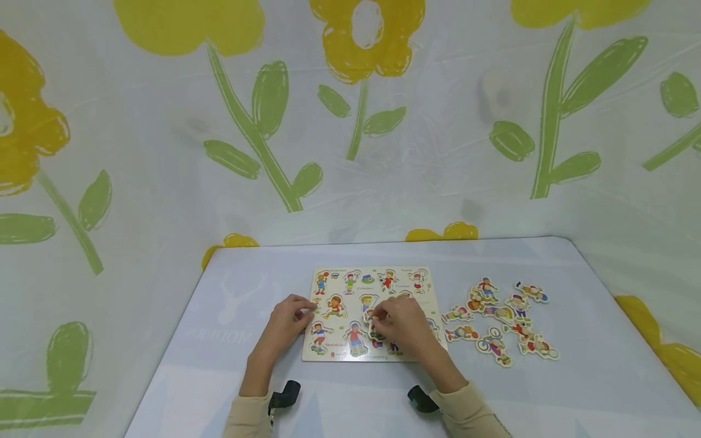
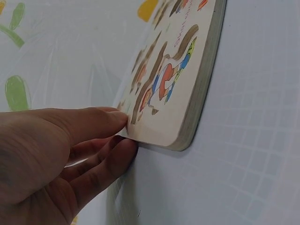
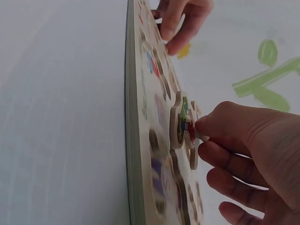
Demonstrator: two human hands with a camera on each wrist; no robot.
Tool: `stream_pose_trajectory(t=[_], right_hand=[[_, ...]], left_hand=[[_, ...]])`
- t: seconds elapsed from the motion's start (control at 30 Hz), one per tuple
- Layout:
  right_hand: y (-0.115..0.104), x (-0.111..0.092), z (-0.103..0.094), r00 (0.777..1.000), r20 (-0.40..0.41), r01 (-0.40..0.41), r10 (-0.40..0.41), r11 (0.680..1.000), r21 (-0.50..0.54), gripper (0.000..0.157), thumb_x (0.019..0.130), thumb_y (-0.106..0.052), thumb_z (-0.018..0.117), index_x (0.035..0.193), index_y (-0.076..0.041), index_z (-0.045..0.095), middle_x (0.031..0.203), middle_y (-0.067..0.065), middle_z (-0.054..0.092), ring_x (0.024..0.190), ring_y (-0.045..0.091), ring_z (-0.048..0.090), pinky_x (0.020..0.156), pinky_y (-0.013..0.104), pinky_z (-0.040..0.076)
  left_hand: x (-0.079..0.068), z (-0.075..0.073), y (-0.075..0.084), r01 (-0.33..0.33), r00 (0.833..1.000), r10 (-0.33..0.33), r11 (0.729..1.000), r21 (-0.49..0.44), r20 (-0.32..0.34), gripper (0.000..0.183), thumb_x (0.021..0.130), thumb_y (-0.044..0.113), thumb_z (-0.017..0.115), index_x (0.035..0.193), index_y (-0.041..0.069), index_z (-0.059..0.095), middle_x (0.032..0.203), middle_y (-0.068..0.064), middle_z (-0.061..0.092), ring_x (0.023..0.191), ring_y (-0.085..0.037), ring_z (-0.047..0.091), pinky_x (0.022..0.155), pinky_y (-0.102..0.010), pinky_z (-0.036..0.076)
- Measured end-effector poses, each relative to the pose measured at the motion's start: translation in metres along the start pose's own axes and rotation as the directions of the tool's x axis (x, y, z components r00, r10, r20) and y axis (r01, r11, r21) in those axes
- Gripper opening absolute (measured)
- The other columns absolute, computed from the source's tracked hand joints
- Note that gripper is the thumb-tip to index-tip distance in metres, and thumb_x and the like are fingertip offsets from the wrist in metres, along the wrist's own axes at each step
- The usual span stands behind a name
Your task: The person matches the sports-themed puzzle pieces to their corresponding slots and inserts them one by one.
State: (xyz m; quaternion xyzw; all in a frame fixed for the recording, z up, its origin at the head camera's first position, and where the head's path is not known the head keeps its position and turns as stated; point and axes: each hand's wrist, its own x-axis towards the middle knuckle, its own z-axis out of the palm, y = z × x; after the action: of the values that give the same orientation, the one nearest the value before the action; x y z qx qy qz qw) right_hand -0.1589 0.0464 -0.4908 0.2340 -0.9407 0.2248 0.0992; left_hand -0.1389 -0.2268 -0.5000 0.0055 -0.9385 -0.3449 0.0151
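A wooden picture puzzle board (image 2: 161, 133) with recessed figures of children at sports lies on the table. My left hand (image 1: 285, 322) holds the board's left edge, thumb on the top face and fingertips at the side below it. Over the front middle of the board, my right hand (image 1: 405, 322) pinches a wooden puzzle piece (image 3: 180, 123) between thumb and index finger. The piece has green and red on it and overlaps the recesses in the right wrist view. The other right fingers are bent beside it, and part of the board is hidden under this hand.
Several loose puzzle pieces (image 1: 495, 350) lie scattered and partly overlapping right of the board. A white table (image 1: 219, 377) carries everything, with a flower-printed sheet (image 1: 438, 152) behind it. Dark wrist camera parts (image 1: 421, 399) hang under both forearms.
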Motion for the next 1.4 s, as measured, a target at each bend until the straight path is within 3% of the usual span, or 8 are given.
stream_pose_trajectory(t=[0.33, 0.67, 1.17, 1.4], right_hand=[[-0.025, 0.005, 0.016, 0.995, 0.011, 0.097, -0.097, 0.995, -0.025, 0.008, 0.079, -0.029, 0.078, 0.081, -0.021, 0.076, 0.072, -0.012, 0.068, 0.067, 0.005, 0.053, 0.067, 0.025, 0.04], [-0.048, 0.008, 0.03, 0.991, 0.068, 0.115, -0.118, 0.993, 0.034, 0.008, 0.082, -0.031, 0.076, 0.081, -0.022, 0.074, 0.066, -0.014, 0.058, 0.066, 0.004, 0.045, 0.066, 0.024, 0.034], [-0.072, 0.018, 0.047, 0.989, 0.09, 0.114, -0.117, 0.993, 0.04, 0.012, 0.083, -0.036, 0.076, 0.085, -0.024, 0.076, 0.071, -0.014, 0.065, 0.069, 0.003, 0.051, 0.073, 0.032, 0.04], [-0.076, 0.021, 0.051, 0.988, 0.065, 0.141, -0.144, 0.989, 0.042, 0.011, 0.082, -0.035, 0.077, 0.086, -0.025, 0.076, 0.075, -0.015, 0.068, 0.073, 0.005, 0.057, 0.07, 0.028, 0.041]], left_hand=[[0.001, 0.0, 0.001, -0.013, 1.0, 0.013, 1.0, -0.002, 0.004, 0.018, 0.088, 0.01, 0.071, 0.105, 0.01, 0.075, 0.111, -0.005, 0.064, 0.078, -0.01, 0.056, 0.065, -0.02, 0.046], [-0.001, -0.001, 0.002, -0.029, 0.999, 0.03, 1.0, -0.01, 0.013, 0.017, 0.088, 0.009, 0.071, 0.105, 0.01, 0.075, 0.108, -0.005, 0.064, 0.078, -0.01, 0.055, 0.062, -0.019, 0.047], [0.001, -0.002, -0.001, -0.054, 0.999, 0.054, 0.999, -0.006, -0.003, 0.016, 0.087, 0.008, 0.071, 0.103, 0.01, 0.075, 0.107, -0.006, 0.064, 0.076, -0.009, 0.056, 0.061, -0.019, 0.047], [0.001, -0.001, -0.002, -0.057, 0.998, 0.057, 0.998, -0.002, 0.002, 0.017, 0.088, 0.008, 0.071, 0.104, 0.01, 0.075, 0.106, -0.005, 0.064, 0.076, -0.009, 0.056, 0.061, -0.019, 0.047]])
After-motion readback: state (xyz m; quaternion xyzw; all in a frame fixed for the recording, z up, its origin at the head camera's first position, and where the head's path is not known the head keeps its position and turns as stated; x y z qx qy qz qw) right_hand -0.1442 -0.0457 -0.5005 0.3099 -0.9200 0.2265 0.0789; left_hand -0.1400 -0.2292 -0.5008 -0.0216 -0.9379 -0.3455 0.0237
